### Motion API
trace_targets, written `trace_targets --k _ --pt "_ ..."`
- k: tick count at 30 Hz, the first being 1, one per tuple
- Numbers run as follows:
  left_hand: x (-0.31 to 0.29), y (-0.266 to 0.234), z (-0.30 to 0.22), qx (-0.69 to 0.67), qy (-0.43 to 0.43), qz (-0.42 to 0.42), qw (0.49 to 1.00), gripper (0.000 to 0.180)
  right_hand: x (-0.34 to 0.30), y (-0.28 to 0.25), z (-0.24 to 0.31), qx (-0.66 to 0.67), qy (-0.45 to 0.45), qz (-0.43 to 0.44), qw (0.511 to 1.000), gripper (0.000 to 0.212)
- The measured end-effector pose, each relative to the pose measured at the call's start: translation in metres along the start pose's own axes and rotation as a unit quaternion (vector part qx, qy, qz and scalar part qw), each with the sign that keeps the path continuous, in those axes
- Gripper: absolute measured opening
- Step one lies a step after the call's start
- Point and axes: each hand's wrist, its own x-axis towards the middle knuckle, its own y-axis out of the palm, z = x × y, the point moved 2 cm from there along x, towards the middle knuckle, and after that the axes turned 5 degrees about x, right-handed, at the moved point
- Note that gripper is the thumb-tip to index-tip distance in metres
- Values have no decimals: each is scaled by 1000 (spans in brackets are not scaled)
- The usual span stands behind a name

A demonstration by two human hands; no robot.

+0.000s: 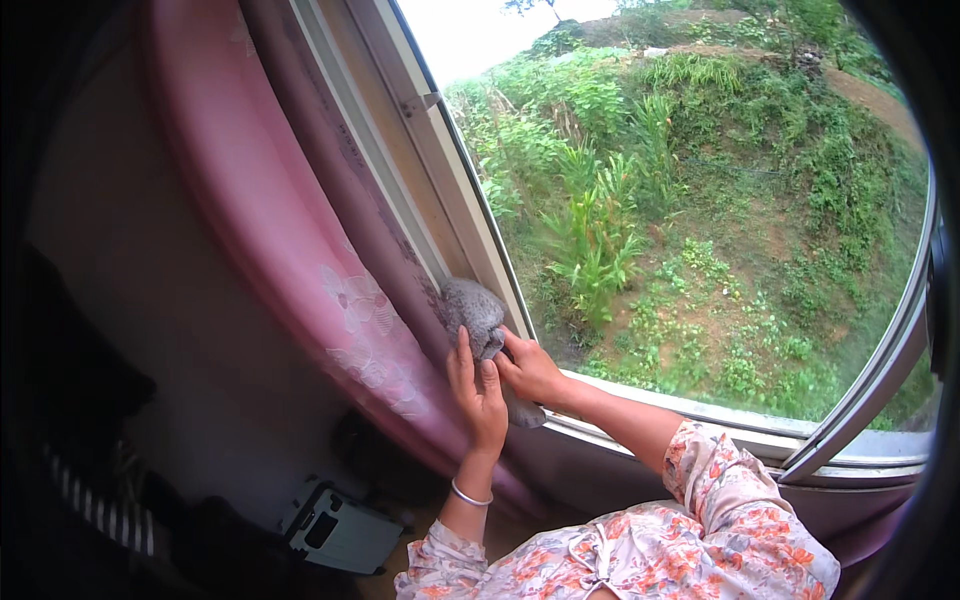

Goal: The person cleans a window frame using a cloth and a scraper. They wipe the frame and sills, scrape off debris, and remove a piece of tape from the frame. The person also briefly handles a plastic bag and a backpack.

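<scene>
A grey cloth (pixel 470 303) is bunched against the lower part of the light window frame (pixel 462 215), beside the curtain. My right hand (pixel 532 372) is closed on the cloth's near edge, fingers partly hidden in its folds. My left hand (pixel 482 408) has its fingers stretched upward and the thumb apart. Its fingertips lie against the cloth's lower left side, close to the curtain. A grey end of cloth (pixel 523 411) hangs below my right hand over the sill. A bangle (pixel 470 493) circles my left wrist.
A pink curtain (pixel 262 160) with pale embroidered flowers hangs along the left of the window, with a darker mauve one (pixel 365 190) beside it. The window glass (pixel 640 220) shows a green slope outside. A pale suitcase (pixel 345 530) stands at the lower left.
</scene>
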Motion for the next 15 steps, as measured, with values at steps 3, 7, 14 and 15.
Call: trace_targets --k 3,7,14,15 --pt "20 -20 -4 16 53 2 998 52 36 -2 33 93 -8 -17 995 36" --pt "21 -37 -11 -55 39 -52 996 52 97 -13 92 136 -46 -31 989 32" --pt "-24 -55 28 -47 -51 5 998 44 233 -38 244 33 -176 -120 976 35" --pt "-30 -53 23 -46 -52 23 997 42 239 -42 271 43 -133 -95 986 38"
